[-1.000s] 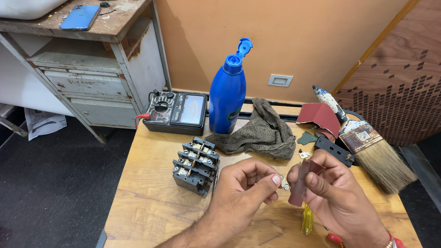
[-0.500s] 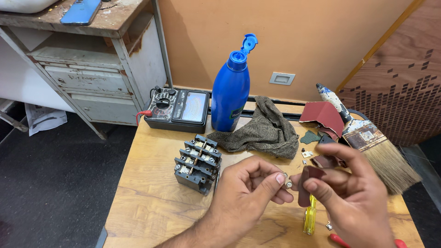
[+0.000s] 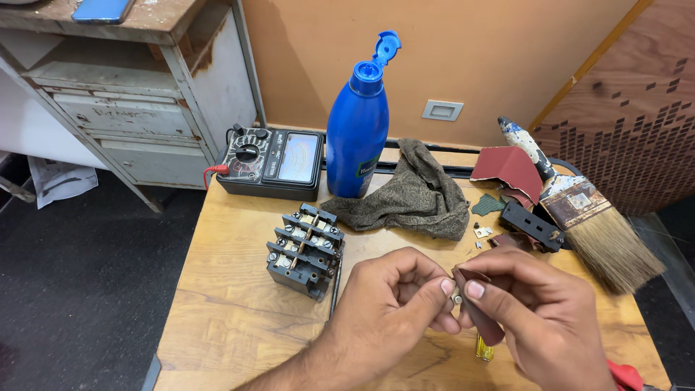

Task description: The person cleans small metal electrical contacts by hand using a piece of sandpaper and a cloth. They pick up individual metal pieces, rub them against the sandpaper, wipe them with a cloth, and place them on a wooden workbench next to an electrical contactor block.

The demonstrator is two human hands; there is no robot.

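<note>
My left hand point(image 3: 394, 300) pinches a tiny silver metal part point(image 3: 457, 296) between thumb and forefinger over the wooden table point(image 3: 224, 318). My right hand point(image 3: 539, 318) holds a small folded piece of dark red sandpaper point(image 3: 481, 311) pressed against that part. Both hands meet near the table's front middle. A grey-black contactor block point(image 3: 305, 250) with screw terminals sits just left of my left hand.
A blue bottle point(image 3: 357, 123) with open flip cap, an analogue meter point(image 3: 271, 163), a grey rag point(image 3: 413, 195), red sandpaper point(image 3: 510, 168), a paintbrush point(image 3: 579, 206), a black part point(image 3: 532, 224) and small loose bits. A yellow screwdriver handle point(image 3: 483, 351) lies under my right hand. A metal cabinet point(image 3: 123, 94) stands left.
The hands have closed together: the sandpaper in my right hand now touches the small part in my left. The view has shifted slightly.
</note>
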